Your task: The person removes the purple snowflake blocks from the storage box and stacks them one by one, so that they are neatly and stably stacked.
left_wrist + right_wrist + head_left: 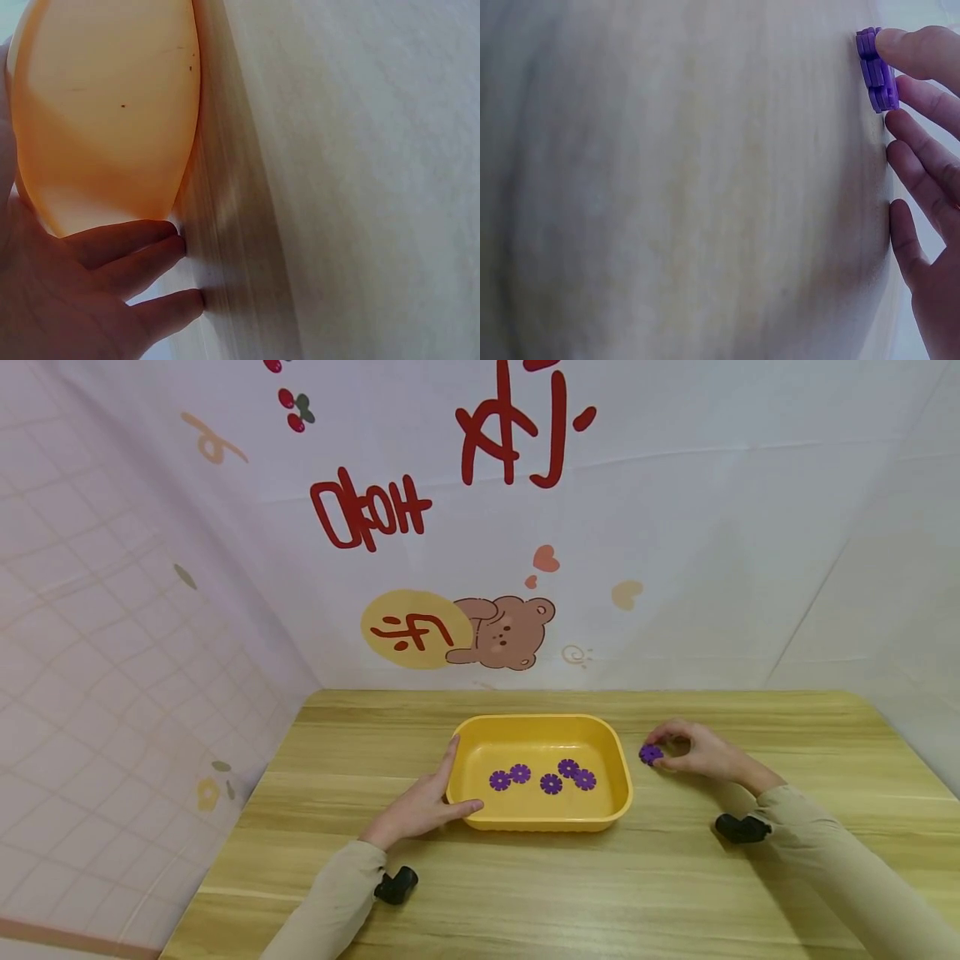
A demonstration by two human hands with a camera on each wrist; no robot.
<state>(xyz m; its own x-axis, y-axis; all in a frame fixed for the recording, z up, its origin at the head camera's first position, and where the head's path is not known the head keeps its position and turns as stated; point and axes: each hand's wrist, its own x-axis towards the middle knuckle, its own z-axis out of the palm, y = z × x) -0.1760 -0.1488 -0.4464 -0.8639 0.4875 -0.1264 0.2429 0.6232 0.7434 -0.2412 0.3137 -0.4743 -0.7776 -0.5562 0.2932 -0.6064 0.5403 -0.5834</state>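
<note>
At the left end of a yellow plastic tray [540, 823], my left hand [420, 806] rests with thumb and index finger spread along the rim. In the left wrist view, the other fingers of that hand [97, 292] reach out fairly straight beside the tray's outer wall [112, 112], their tips near the tabletop. To the right of the tray, my right hand [697, 752] pinches a small stack of purple snowflake discs [650, 755] between thumb and index finger. The right wrist view shows this stack [877, 71] edge-on at the tabletop; its other fingers are spread.
Several purple snowflake discs [551, 784] lie flat inside the tray, some touching or overlapping. The wooden table [570, 893] meets a white wall covering [675, 568] with printed decorations at the back. A black wrist device [396, 886] sits by each sleeve.
</note>
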